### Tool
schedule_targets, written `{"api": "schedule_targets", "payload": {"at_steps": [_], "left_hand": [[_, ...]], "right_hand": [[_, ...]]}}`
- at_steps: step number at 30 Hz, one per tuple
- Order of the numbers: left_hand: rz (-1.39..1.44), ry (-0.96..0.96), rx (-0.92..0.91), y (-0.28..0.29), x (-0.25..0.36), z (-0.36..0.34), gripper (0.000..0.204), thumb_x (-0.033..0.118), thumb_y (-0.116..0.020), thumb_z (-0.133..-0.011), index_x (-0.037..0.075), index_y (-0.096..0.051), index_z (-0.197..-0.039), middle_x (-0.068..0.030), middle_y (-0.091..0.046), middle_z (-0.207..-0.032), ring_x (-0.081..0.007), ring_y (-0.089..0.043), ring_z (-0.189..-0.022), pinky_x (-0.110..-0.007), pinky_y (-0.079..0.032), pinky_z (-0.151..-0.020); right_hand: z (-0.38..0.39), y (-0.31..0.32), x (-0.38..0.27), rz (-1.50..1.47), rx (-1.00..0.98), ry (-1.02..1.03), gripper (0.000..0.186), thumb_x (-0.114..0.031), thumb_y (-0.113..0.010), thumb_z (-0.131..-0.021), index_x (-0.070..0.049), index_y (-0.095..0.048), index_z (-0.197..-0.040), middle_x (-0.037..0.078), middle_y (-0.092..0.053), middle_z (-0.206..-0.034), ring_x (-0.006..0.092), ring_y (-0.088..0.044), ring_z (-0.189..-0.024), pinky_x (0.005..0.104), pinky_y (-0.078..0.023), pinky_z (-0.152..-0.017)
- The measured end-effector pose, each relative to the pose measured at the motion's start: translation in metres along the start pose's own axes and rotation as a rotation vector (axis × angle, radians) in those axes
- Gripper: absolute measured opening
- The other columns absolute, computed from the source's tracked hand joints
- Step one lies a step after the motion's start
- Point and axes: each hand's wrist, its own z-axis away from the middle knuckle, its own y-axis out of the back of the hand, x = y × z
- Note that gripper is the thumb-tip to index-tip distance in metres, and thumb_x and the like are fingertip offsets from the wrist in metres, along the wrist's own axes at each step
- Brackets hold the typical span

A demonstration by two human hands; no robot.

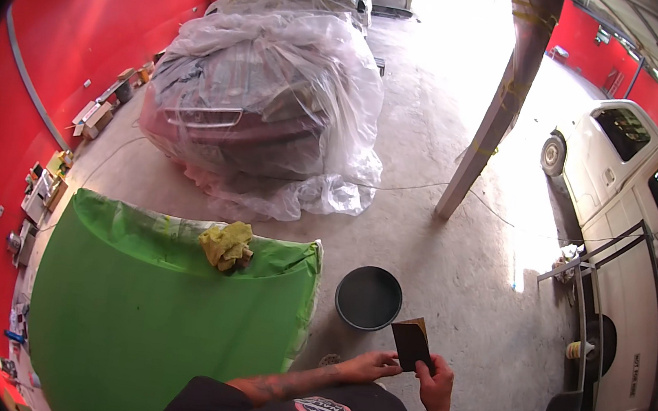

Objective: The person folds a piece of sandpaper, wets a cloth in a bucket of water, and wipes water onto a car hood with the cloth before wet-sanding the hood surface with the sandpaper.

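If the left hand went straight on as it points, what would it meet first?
Probably the dark brown rectangular folded sheet in the right hand; the left hand might be touching it.

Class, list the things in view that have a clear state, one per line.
Dark sheet: folded, gripped by the right hand
Left hand: fingers at the sheet's lower edge
Yellow cloth: crumpled, on the green panel
Green panel: far right corner wrinkled
Black bucket: upright, contents unclear
Plastic sheeting: wrinkled, draped over a car
White van's front door: shut
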Motion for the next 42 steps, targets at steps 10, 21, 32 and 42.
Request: {"api": "schedule_targets", "payload": {"at_steps": [10,21,32,42], "left_hand": [[0.297,0.070,0.309,0.038,-0.004,0.014,0.023,0.014,-0.059,-0.094,-0.004,-0.065,-0.107,-0.0077,-0.068,-0.094,-0.0168,-0.066,-0.085,-0.030,-0.054,-0.079],[0.522,0.080,1.162,0.140,-0.046,0.088,0.015,0.020,-0.059,-0.095,0.006,-0.058,-0.094,-0.0075,-0.070,-0.088,-0.0200,-0.070,-0.068,-0.027,-0.051,-0.051],[0.722,-0.032,1.339,0.250,-0.113,0.151,0.035,0.038,-0.054,-0.097,0.006,-0.060,-0.109,-0.0035,-0.070,-0.101,-0.0147,-0.068,-0.084,-0.026,-0.055,-0.060],[0.781,-0.127,1.459,0.305,-0.165,0.192,0.032,0.032,-0.047,-0.101,0.007,-0.063,-0.111,-0.0021,-0.070,-0.106,-0.0126,-0.069,-0.093,-0.024,-0.054,-0.063]], "right_hand": [[0.019,-0.005,0.056,-0.357,-0.397,-0.305,0.036,-0.014,-0.063,-0.090,0.002,-0.054,-0.121,0.013,-0.066,-0.103,0.0155,-0.064,-0.083,0.0291,-0.052,-0.074],[0.043,0.021,0.080,-0.332,-0.646,-0.326,0.045,-0.038,-0.039,-0.103,-0.002,-0.059,-0.119,0.009,-0.063,-0.113,0.0175,-0.055,-0.108,0.0308,-0.041,-0.097],[0.044,0.029,0.059,-0.166,-0.585,-0.190,0.052,-0.045,-0.038,-0.102,0.002,-0.059,-0.108,0.017,-0.063,-0.100,0.0263,-0.059,-0.096,0.0372,-0.044,-0.087],[0.044,0.033,0.052,-0.133,-0.684,-0.246,0.045,-0.038,-0.038,-0.103,0.000,-0.056,-0.120,0.014,-0.063,-0.111,0.0240,-0.057,-0.104,0.0347,-0.043,-0.092]]}}
